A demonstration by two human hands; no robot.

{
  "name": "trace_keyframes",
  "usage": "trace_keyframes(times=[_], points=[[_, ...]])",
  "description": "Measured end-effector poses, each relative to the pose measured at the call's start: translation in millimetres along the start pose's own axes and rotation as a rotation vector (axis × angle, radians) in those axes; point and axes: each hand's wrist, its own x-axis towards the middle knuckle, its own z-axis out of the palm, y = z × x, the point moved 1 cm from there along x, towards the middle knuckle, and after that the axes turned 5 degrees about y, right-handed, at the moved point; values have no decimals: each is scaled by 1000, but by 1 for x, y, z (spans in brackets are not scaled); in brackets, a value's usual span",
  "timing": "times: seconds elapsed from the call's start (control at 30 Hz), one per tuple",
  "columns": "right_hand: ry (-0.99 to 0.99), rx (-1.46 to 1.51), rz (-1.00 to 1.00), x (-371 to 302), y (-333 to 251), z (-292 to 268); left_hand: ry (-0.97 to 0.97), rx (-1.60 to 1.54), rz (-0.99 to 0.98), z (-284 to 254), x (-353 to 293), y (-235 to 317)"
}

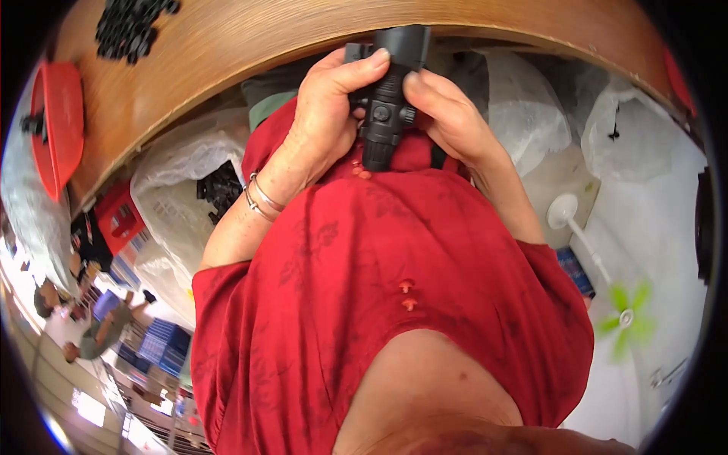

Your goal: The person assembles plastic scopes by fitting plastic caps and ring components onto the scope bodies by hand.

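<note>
A black scope (pixel 384 114) with a wide end, ribbed knobs and a narrower end is held between my two hands, at the table's near edge. My left hand (pixel 322 102) is closed on its left side, the thumb lying along the wide part. On the opposite side my right hand (pixel 447 110) grips the scope, its thumb against the body near a side knob. The narrower end points toward me, over my red clothing (pixel 379 227). Some fingers of both hands are hidden behind the scope.
The wooden table (pixel 227 38) curves across the top, with a pile of small black parts (pixel 133 26) and a red basin (pixel 61 125) at left. Bags of black parts (pixel 220 189) stand below. A green fan (pixel 626 317) is at right; other people (pixel 106 330) are far left.
</note>
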Motion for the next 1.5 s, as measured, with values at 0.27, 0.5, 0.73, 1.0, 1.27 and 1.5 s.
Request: trace_keyframes(times=[0.27, 0.5, 0.73, 1.0, 1.27, 1.5], points=[[-7, -218, -138, -21, -12, -2, -77, -159, 239, 16, -20, 9], [-51, -546, -377, 4, -61, -11, -179, -117, 533, 17, -31, 47], [58, -769, -539, 13, -109, 13, -171, 452, 228, -171, -48, 82], [216, -773, -225, 39, -110, 27, 588, 1734, -418, -389, -105, -22], [247, -768, -205, 70, -114, 24, -500, 297, 161, -171, -65, 156], [343, -737, -334, 64, -106, 28, 409, 1103, 1079, -98, 130, 324]])
